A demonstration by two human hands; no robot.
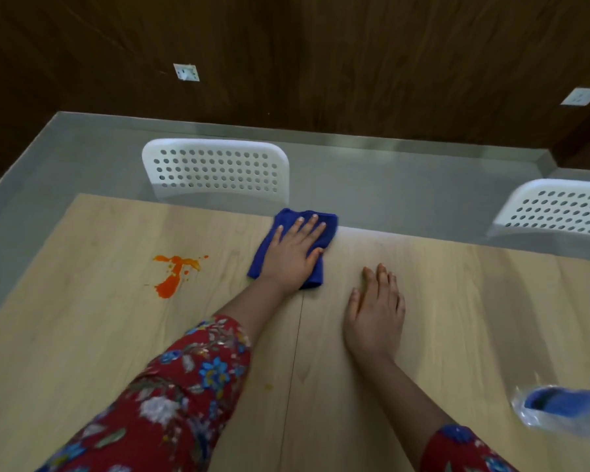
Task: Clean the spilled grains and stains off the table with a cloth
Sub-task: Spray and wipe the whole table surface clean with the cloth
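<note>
One orange stain (176,275) lies on the table (82,335) toward its left edge, while the left hand (292,257) presses the folded blue cloth (259,263) flat, fingers straight, close to the far edge. The right hand (375,315) rests open on bare wood just beside it, holding nothing. Wiping looks under way; the next move likely calls for sliding the cloth leftward onto the stain under firm pressure.
</note>
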